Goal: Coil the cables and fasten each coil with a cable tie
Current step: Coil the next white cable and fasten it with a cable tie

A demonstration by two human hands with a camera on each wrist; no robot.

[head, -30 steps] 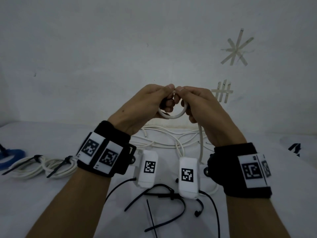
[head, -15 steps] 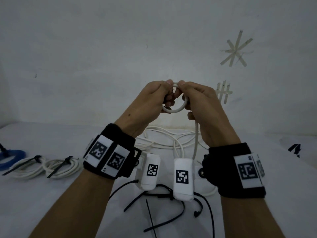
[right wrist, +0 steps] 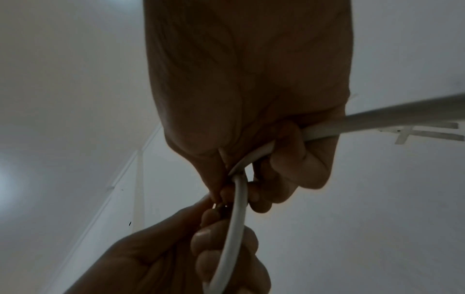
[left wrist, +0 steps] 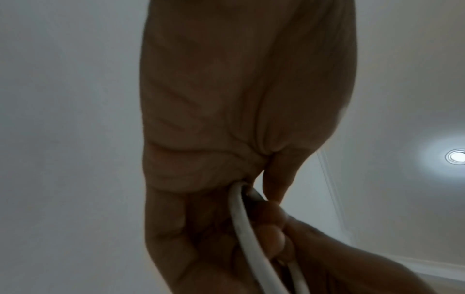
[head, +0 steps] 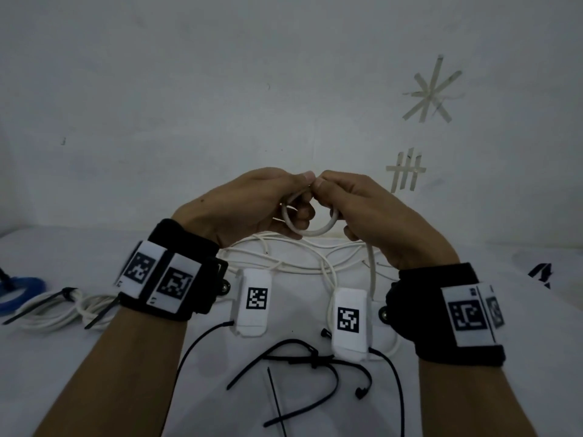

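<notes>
Both hands are raised above the table and meet at the fingertips. My left hand [head: 277,200] and my right hand [head: 344,203] pinch a white cable [head: 315,231] bent into one small loop hanging between them. In the left wrist view the white cable [left wrist: 241,224] passes under the curled fingers. In the right wrist view the white cable [right wrist: 236,199] runs through the right fist and out to the right. The cable's loose length [head: 372,269] drops to a tangle [head: 299,257] on the table. Several black cable ties [head: 303,361] lie near the front.
Two white coils [head: 56,310] bound with black ties lie at the left, beside a blue ring [head: 19,288]. A white table [head: 504,389] meets a white wall with tape marks [head: 429,93]. Black wrist straps carry white camera pods.
The loop between my hands has tilted and widened slightly, and both hands have shifted a little while keeping their pinch on the cable.
</notes>
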